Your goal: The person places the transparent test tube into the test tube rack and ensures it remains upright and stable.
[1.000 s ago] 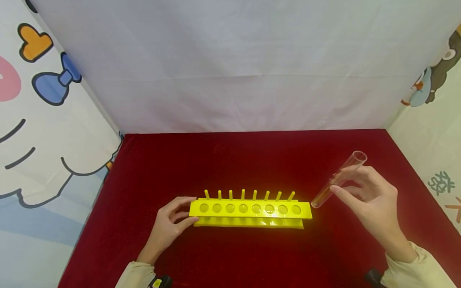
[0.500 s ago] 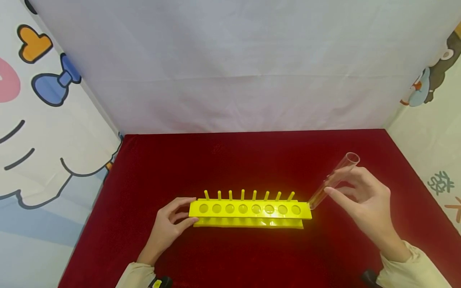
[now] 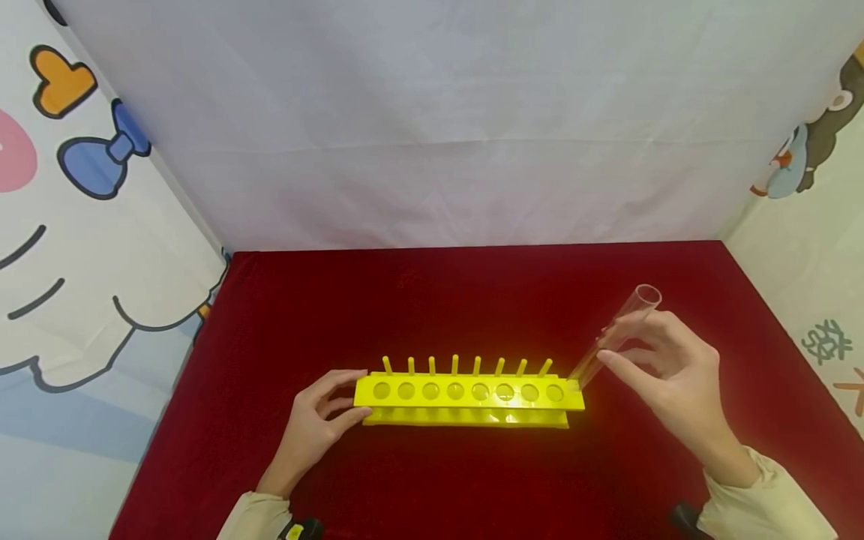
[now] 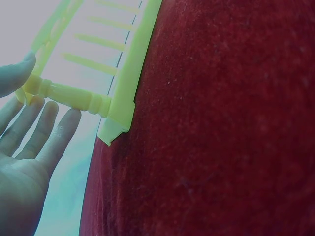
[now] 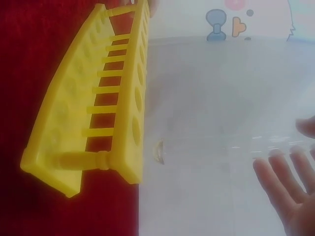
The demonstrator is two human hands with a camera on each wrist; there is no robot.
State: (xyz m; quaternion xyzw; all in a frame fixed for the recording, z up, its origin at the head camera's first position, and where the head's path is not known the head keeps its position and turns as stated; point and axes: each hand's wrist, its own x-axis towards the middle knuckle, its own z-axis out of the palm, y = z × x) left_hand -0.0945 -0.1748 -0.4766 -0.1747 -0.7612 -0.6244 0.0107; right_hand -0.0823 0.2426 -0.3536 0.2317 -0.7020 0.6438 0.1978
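Note:
A yellow test tube rack point(image 3: 467, 404) stands on the red cloth, with a row of round holes along its top and upright pegs behind. My left hand point(image 3: 313, 426) pinches the left end of the top bar between thumb and fingers; the left wrist view shows the fingertips point(image 4: 74, 114) close to the end post. Between the thumb and fingers of my right hand point(image 3: 678, 386) is a clear glass test tube point(image 3: 631, 309), tilted with its mouth up and right. Its rounded bottom point(image 5: 159, 152) is just above the rack's right end in the right wrist view. The rack's holes hold no tubes.
Dark red cloth point(image 3: 405, 307) covers the table. A white curtain point(image 3: 459, 135) hangs along the back, and printed cartoon panels point(image 3: 81, 247) stand at both sides.
My right hand has moved left with the test tube, and the tube's bottom now overlaps the rack's right end in the head view. The left hand and the rack have stayed put.

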